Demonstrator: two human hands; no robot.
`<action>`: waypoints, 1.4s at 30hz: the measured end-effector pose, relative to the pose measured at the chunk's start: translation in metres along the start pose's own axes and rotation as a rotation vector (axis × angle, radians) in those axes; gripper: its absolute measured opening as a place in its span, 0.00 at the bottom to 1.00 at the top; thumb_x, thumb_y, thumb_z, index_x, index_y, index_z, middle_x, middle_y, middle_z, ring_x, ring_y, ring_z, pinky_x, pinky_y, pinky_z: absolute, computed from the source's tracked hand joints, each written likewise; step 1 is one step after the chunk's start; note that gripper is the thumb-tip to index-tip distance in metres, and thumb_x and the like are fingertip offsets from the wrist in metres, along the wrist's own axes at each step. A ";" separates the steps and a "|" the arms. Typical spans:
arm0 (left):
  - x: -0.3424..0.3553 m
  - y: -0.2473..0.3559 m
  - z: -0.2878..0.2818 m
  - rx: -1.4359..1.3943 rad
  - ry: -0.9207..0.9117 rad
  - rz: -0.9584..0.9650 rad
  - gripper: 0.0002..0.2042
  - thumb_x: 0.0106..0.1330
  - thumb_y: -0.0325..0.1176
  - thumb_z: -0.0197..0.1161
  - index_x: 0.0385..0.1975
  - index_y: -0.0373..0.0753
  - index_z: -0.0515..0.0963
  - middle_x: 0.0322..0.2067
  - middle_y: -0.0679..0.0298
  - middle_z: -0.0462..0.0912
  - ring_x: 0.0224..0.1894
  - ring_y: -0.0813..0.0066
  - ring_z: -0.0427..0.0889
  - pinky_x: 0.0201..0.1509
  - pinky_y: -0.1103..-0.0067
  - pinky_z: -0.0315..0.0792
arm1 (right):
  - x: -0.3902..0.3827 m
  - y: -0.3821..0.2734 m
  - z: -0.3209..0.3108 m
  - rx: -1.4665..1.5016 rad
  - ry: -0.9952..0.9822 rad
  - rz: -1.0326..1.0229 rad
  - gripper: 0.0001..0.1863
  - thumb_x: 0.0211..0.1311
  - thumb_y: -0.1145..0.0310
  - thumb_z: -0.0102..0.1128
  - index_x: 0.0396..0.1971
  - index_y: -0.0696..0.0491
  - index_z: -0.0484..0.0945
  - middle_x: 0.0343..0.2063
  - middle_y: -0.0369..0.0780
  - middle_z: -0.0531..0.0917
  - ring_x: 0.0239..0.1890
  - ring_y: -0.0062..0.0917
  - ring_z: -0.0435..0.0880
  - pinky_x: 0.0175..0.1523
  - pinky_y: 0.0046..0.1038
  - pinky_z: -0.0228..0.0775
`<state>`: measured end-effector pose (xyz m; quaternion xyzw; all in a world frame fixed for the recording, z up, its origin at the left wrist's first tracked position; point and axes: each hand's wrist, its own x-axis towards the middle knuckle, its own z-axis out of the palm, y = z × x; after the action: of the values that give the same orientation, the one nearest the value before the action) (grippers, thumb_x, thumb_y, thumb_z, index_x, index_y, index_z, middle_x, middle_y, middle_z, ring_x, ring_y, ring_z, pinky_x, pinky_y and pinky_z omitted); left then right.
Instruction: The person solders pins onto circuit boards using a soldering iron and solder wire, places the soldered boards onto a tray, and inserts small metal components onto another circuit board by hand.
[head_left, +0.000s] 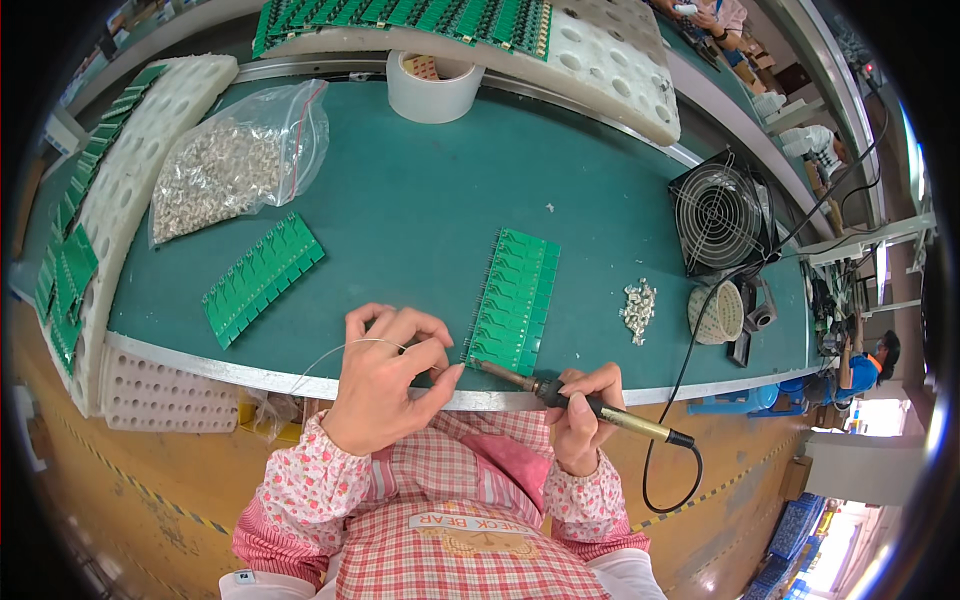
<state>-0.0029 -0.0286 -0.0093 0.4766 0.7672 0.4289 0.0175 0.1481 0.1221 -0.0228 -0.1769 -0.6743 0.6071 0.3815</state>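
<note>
While the right hand (pixel 583 420) grips a soldering iron (pixel 640 422) with its fingers wrapped close around the handle, the left hand (pixel 385 385) is curled narrow, thumb and fingers drawn together, with a thin strand of solder wire (pixel 325 356) threaded across its fingers. Pointing left, the iron's tip meets the near end of a green circuit-board panel (pixel 515 300), though whether it actually touches a joint is too small to tell. That panel lies flat on the green work mat (pixel 400 220), just beyond both hands, its rows of small boards stretching away from the person. A second green panel (pixel 263 280) lies at a slant to the left, near a clear zip bag (pixel 225 170) full of small pale metal parts. Right of the panel sits a loose heap of metal parts (pixel 639 311), with a round white cup (pixel 715 313) and a black fan (pixel 718 210) behind its wire guard farther right. At the far edge, a roll of clear tape (pixel 430 95) stands beside a white foam block (pixel 610 75) bearing more boards (pixel 400 22).
</note>
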 end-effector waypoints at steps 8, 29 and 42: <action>0.000 0.003 0.000 0.013 0.013 -0.007 0.08 0.47 0.27 0.66 0.16 0.40 0.71 0.33 0.68 0.77 0.35 0.69 0.74 0.51 0.67 0.59 | -0.001 -0.001 0.000 0.020 -0.010 -0.005 0.11 0.57 0.66 0.50 0.26 0.59 0.64 0.11 0.35 0.67 0.08 0.15 0.60 0.20 0.19 0.54; 0.002 0.003 0.002 0.040 -0.001 -0.003 0.09 0.48 0.27 0.66 0.16 0.40 0.71 0.33 0.69 0.76 0.34 0.68 0.73 0.51 0.67 0.59 | -0.001 0.002 -0.010 0.121 -0.119 0.028 0.07 0.62 0.71 0.50 0.30 0.59 0.66 0.18 0.39 0.73 0.15 0.16 0.69 0.21 0.18 0.61; 0.003 0.003 0.003 0.051 -0.002 -0.009 0.08 0.49 0.27 0.66 0.16 0.40 0.72 0.33 0.69 0.76 0.35 0.68 0.73 0.50 0.68 0.59 | 0.001 0.002 -0.011 0.112 -0.121 0.035 0.08 0.61 0.70 0.51 0.29 0.59 0.66 0.17 0.38 0.72 0.15 0.16 0.69 0.21 0.18 0.60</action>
<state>-0.0012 -0.0244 -0.0079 0.4739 0.7801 0.4085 0.0079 0.1552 0.1307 -0.0250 -0.1301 -0.6576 0.6602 0.3388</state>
